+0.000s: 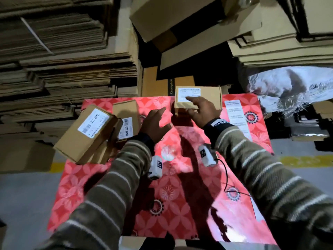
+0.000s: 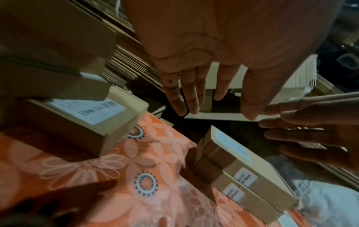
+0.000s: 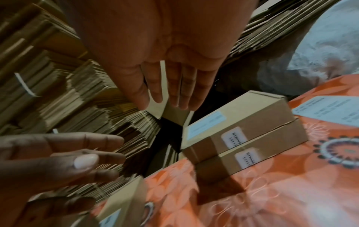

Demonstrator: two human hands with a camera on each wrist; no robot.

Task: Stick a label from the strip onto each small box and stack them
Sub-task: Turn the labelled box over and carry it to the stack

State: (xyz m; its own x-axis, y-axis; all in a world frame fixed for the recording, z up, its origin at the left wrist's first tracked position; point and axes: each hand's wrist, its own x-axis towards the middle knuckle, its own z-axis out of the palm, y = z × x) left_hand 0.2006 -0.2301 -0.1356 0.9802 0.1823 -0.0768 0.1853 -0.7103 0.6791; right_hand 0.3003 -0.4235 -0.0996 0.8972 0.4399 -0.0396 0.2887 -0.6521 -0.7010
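Surroundings: flattened cardboard [image 1: 59, 56] stacked high at left and back, silver sheet [image 1: 288, 85] at right, grey floor with a yellow line.
Head, table: red floral cloth [image 1: 162, 186] covers it.
Head, stack: two small boxes [image 1: 198, 98] piled at the far edge of the table, top one bears a white label [image 1: 189, 94].
Head, right hand [image 1: 201, 110]: fingers straight, index tip on the label, thumb by the stack's near side; whether the thumb touches, cannot tell.
Head, left hand [image 1: 155, 123]: flat, fingers extended, just left of the stack, grasping nothing.
Head, left pile: labelled boxes [image 1: 86, 134] heaped askew at the table's left edge, top one tilted and overhanging.
Head, strip [image 1: 236, 114]: white label strip lies flat on the cloth, right of the stack.
Head, wrists: white camera units [image 1: 207, 156] strapped under striped sleeves.
Left wrist, left hand [image 2: 223, 53]: palm open, fingers [image 2: 192, 92] straight, nothing held.
Left wrist, stack [image 2: 242, 176]: seen from its end, two small stickers on the near faces, one per box.
Left wrist, right hand [image 2: 310, 130]: fingers spread above the stack, blurred.
Left wrist, left pile [image 2: 77, 119]: labelled box under two more.
Right wrist, right hand [image 3: 155, 46]: palm released, fingers [image 3: 174, 86] straight.
Right wrist, stack [image 3: 242, 138]: upper box squarely on the lower, label on top.
Right wrist, left hand [image 3: 58, 161]: fingers extended, empty, apart from the stack.
Right wrist, strip [image 3: 330, 110]: on the cloth beyond the stack.
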